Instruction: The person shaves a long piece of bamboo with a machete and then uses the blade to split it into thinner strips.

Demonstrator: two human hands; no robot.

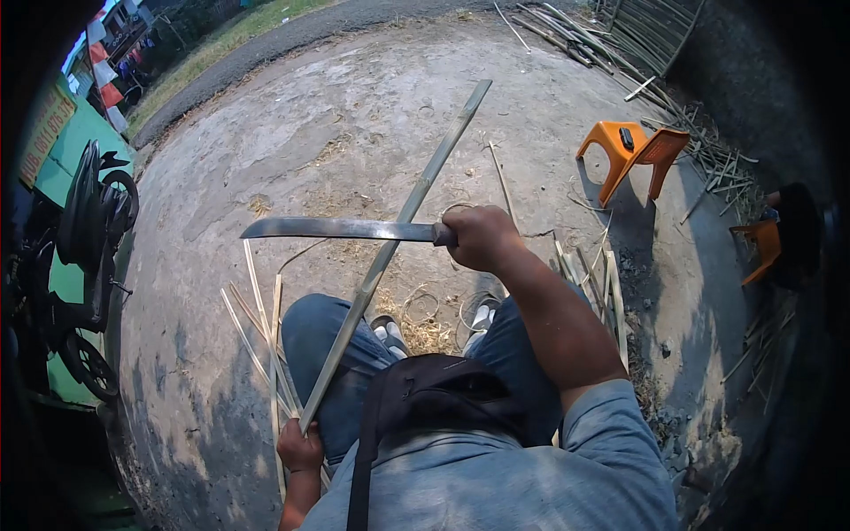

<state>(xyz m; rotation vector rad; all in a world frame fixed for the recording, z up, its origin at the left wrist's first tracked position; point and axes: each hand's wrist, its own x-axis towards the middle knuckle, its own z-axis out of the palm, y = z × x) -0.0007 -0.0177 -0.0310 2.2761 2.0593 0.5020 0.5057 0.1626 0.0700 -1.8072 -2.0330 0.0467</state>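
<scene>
Yard: right hand (pixel 478 237) extends machete (pixel 336 229), left hand (pixel 299 450) bamboo (pixel 443 143).

The long grey machete (pixel 336 229) has a dull, smooth metal blade. The long pale bamboo strip (pixel 443 164) looks dry, matt and fibrous. The orange plastic stool (pixel 630 150) is glossy; the grey concrete ground (pixel 266 142) is rough.

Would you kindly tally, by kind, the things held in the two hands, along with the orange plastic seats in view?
Machete: 1, in the right hand
Bamboo strip: 1, in the left hand
Orange plastic seats: 2
Total: 4
</scene>
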